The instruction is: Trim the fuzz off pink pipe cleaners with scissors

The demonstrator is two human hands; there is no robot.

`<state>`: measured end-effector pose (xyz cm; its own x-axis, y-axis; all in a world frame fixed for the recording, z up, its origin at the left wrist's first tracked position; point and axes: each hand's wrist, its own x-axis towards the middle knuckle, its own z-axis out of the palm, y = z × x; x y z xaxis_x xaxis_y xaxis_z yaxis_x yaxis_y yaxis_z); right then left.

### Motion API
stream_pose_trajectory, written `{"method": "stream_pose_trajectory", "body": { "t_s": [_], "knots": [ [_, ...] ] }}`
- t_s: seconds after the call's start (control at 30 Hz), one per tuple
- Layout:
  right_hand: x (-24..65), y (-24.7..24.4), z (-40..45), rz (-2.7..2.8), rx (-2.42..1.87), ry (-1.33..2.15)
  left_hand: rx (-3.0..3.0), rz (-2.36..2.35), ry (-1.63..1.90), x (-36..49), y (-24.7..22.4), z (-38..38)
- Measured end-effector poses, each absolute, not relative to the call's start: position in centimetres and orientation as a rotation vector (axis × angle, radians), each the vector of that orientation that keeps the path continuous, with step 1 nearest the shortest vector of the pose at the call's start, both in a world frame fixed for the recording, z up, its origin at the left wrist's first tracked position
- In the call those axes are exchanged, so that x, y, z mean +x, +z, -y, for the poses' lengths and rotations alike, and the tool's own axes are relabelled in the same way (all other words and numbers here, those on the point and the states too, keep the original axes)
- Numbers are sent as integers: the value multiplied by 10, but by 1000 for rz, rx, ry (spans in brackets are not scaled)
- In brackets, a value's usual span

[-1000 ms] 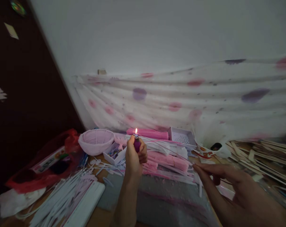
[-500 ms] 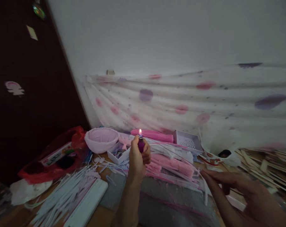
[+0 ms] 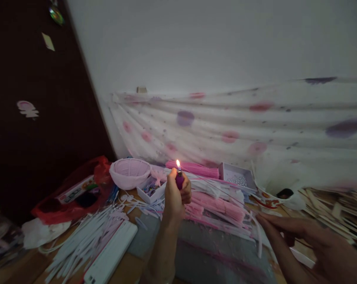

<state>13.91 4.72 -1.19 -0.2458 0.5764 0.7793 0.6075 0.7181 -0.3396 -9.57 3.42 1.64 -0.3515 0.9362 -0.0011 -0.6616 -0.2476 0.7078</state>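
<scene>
Near the centre, my left hand (image 3: 177, 193) is wrapped round a purple lighter (image 3: 180, 179), held upright with a small flame (image 3: 178, 163) burning at its top. At the lower right, my right hand (image 3: 308, 244) pinches the end of a thin strand (image 3: 222, 188) between thumb and finger. The strand runs up and left across the table to the flame. A short pale curved strip (image 3: 259, 236) hangs near my right fingertips. Behind and between the hands lie bundles of pink stems (image 3: 220, 206) and white stems (image 3: 205, 186).
A pink bowl (image 3: 129, 174) and a small box of trinkets (image 3: 151, 189) stand left of centre. Farther left are a red bag (image 3: 69, 205) and pale strips (image 3: 86, 232). A bead box (image 3: 237, 177), a patterned bowl (image 3: 268, 200) and wooden sticks (image 3: 329, 209) are at right.
The whole view has shifted slightly, so things appear a little farther right. The flame now leans slightly left, and the strand reaches it. Both hands keep their holds.
</scene>
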Motion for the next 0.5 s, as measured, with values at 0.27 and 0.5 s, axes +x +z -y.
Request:
{"method": "stream_pose_trajectory", "body": {
  "t_s": [0.27,0.5],
  "knots": [
    [136,-10,-44,1886,-852,-8,519,-742,1811,-95,17,-34],
    [142,-11,-48,1975,-830,-48,511,-741,1830,-101,19,-32]
  ]
}}
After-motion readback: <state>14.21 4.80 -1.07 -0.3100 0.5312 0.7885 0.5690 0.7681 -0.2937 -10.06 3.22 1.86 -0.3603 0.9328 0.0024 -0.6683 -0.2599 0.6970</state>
